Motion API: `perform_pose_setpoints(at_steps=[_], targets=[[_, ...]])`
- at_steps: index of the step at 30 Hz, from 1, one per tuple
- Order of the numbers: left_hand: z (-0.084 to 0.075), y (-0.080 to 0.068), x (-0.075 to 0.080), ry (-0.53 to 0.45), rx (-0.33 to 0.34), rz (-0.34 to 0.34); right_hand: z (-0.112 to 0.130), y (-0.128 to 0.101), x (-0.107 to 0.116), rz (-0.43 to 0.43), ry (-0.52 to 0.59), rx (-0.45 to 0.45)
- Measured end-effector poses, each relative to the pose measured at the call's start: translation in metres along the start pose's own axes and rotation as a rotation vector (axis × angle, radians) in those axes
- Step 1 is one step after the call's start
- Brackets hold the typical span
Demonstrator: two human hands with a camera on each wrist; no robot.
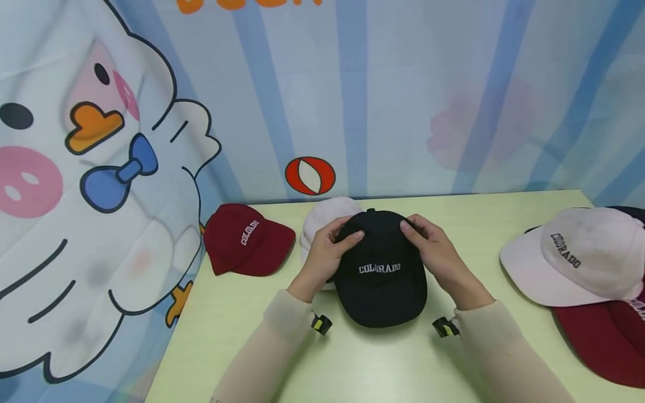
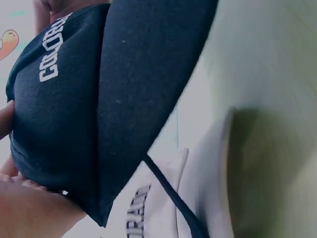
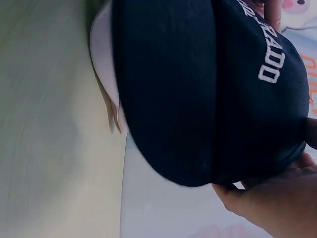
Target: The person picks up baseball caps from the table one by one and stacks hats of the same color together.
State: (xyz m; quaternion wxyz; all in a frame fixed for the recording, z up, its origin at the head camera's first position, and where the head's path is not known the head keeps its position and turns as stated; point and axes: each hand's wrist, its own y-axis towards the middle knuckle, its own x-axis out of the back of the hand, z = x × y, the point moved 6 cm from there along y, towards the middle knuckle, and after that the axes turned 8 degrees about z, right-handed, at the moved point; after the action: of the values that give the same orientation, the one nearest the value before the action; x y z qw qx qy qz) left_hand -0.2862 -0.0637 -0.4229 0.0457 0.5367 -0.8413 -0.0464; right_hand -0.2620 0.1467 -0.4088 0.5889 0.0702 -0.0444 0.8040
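Note:
Both hands hold a black baseball cap [image 1: 381,291] with white COLORADO lettering, its brim pointing toward the person. On the cap's left side the left hand [image 1: 325,252] grips the crown, thumb on the front and fingers behind. The right hand [image 1: 435,249] grips the crown's other side the same way. Behind the black cap, partly hidden by it, lies a white cap [image 1: 327,215] on the table. In the left wrist view part of the white cap's lettering [image 2: 137,210] shows below the black brim [image 2: 148,74].
A dark red cap [image 1: 247,240] lies at the table's left edge. At the right, a white cap [image 1: 579,263] rests over another dark red cap [image 1: 599,341], with a dark cap partly visible behind. A printed cloth [image 1: 393,101] hangs along the pale table's [image 1: 368,364] back edge.

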Motion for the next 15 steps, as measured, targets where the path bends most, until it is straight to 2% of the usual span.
perform_pose_setpoints(at_steps=[7,15], targets=[[0.0,0.021,-0.015,-0.073,-0.012,-0.022,-0.003,-0.007,0.026,-0.109,0.092,0.013],[-0.002,0.047,-0.035,-0.188,-0.065,-0.023,0.0,-0.015,0.057,-0.202,0.109,0.014]])
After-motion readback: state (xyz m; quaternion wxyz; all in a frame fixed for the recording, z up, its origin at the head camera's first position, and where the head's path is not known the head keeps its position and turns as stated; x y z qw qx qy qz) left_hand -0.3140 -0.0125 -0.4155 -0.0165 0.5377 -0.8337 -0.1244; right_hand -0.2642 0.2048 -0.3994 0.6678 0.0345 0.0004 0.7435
